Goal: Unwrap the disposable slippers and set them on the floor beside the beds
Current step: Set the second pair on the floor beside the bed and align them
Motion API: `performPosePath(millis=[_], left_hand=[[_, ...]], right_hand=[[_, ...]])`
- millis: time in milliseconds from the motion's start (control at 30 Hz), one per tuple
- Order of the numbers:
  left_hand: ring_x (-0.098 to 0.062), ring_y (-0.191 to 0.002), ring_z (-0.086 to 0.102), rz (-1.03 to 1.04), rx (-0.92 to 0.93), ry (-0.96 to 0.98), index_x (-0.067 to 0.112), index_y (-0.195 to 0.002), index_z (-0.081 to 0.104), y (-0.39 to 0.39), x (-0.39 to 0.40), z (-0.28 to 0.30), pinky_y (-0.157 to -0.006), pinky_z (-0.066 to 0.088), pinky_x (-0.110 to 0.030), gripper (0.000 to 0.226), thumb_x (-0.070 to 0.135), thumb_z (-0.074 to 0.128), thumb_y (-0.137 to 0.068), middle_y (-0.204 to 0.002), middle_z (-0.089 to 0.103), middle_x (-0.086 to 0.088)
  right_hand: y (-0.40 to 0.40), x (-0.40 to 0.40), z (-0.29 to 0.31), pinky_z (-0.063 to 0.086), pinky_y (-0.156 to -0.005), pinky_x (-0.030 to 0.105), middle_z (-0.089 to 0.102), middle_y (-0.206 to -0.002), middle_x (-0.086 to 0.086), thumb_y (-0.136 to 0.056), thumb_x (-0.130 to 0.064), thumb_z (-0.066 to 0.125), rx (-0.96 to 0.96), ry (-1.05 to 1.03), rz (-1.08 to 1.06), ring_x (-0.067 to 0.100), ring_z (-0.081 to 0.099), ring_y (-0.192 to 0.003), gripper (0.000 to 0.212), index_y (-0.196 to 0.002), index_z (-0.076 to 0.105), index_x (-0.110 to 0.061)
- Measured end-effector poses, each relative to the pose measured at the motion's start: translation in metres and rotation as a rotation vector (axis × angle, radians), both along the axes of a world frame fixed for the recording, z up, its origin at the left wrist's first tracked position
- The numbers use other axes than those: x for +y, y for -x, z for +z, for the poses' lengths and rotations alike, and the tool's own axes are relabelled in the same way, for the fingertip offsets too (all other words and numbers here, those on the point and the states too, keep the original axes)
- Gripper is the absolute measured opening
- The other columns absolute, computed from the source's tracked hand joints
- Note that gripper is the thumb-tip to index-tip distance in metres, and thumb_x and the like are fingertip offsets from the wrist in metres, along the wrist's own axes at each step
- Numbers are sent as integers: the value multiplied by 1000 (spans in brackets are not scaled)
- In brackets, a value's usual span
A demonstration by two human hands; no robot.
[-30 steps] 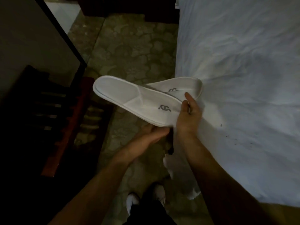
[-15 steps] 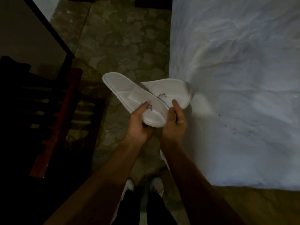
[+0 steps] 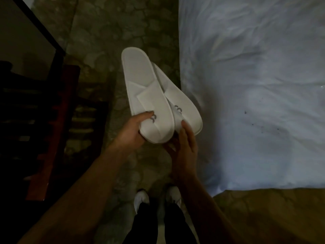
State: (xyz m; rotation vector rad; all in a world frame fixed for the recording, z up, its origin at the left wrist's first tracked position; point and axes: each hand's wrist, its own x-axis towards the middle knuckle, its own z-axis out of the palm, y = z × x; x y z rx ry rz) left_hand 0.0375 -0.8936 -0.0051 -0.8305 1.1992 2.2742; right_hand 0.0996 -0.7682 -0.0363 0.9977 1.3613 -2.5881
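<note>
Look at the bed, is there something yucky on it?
Yes, maybe. A scatter of small dark specks lies on the white sheet, to the right of the slippers. They stand out on the pale cloth, but the picture is too dim to tell whether they are dirt, crumbs or stains. The sheet also looks wrinkled.

Left hand (image 3: pixel 131 132) and right hand (image 3: pixel 183 147) hold two slippers (image 3: pixel 149 95) beside bed (image 3: pixel 255 85).

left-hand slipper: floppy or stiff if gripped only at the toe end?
Probably fairly stiff and light: the left slipper juts out flat, unsagging, from the left hand gripping one end. Its thin sole would likely flex if pressed. The cloth-like surface looks unlikely to slip. The right hand holds the right slipper.
</note>
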Motion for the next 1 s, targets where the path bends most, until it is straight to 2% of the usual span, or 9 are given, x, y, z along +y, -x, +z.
performPosePath(millis=[67,200,333,467,567,667,733,867,1000], left_hand=[[-25,-93,65,-19,25,16,18,-96,64,0,-13,-7,-83,53,-38,13,9,55,-93,-94,71,-4],[-22,-91,67,-92,42,48,18,-97,65,-2,-32,-29,-82,56,-37,16,9,53,-94,-90,75,-2],[-18,-88,73,-121,55,30,19,-109,65,-5,-49,-54,-73,61,-33,21,10,54,-92,-97,76,-2],[-12,-84,74,-159,83,164,25,-110,63,-9,-57,-76,-71,62,-30,25,9,62,-90,-106,73,-3],[-10,-83,73,-82,85,264,23,-109,64,-14,-55,-97,-70,61,-28,26,10,67,-87,-111,70,-3],[-16,-99,69,-11,91,336,19,-129,57,-23,-54,-127,-74,60,-32,48,11,71,-84,-118,68,-1],[-20,-106,67,17,84,366,19,-134,54,-31,-53,-148,-78,58,-36,55,12,73,-83,-120,68,-1],[-28,-113,65,38,55,305,21,-125,61,-45,-49,-194,-91,55,-43,41,3,63,-88,-120,69,-6],[-28,-115,64,-7,78,334,16,-132,56,-58,-49,-239,-91,55,-41,44,1,58,-91,-126,66,-9]], right_hand=[[4,6,-7,54,-86,56,54,-136,13,-93,-28,58,-23,12,-41,34,61,-114,41,-132,49,-27],[15,20,-28,54,-85,59,35,-148,5,-84,-38,67,-88,-103,79,35,48,-125,63,-137,33,-46],[18,29,-48,60,-76,43,55,-127,7,-92,-21,58,-126,-147,247,32,57,-114,27,-118,54,-26],[15,34,-69,60,-76,39,56,-120,3,-91,-14,59,-158,-87,244,28,59,-109,30,-118,53,-25],[9,30,-90,59,-71,35,58,-126,7,-91,-12,59,-176,-44,187,27,61,-108,39,-128,52,-18],[0,25,-114,59,-64,31,60,-122,9,-92,-9,57,-220,-31,120,27,64,-102,38,-129,51,-12],[-7,24,-132,60,-66,34,60,-117,7,-92,-8,57,-244,-3,92,26,64,-99,34,-125,51,-13],[-22,22,-171,58,-58,29,55,-123,12,-91,-6,57,-279,0,41,25,63,-97,40,-130,45,-7],[-32,23,-216,61,-68,37,51,-130,16,-90,-2,56,-312,27,39,34,58,-112,36,-124,47,-12]])
